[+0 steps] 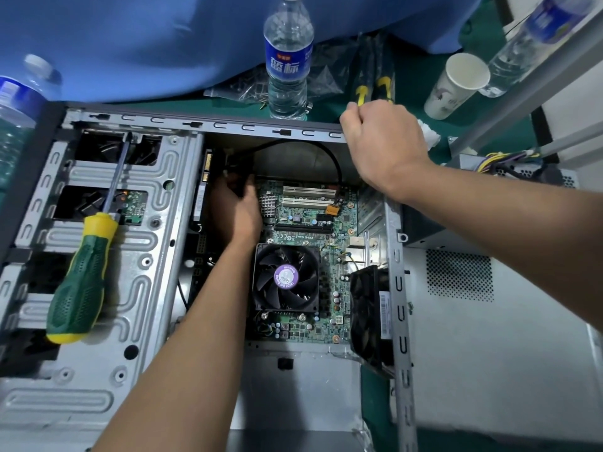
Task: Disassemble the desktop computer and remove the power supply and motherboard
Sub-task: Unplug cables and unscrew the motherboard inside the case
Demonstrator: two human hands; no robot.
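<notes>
- My left hand (235,207) is deep inside the open grey metal computer case (137,223), fingers curled tight around a black cable connector (239,177) at the far left edge of the green motherboard (303,220).
- From that connector a thin black cable (326,151) arcs to the right along the case's far wall.
- My right hand (380,141) rests on the far right corner of the case; its fingers are folded under, and I cannot tell whether they grip anything.
- The motherboard lies flat in the case, with a black cooler fan with a purple label (285,277) on its near half.
- A green-and-yellow-handled screwdriver (85,272) lies on the drive cage, left.
- A clear water bottle with a blue label (287,60) stands beyond the case.
</notes>
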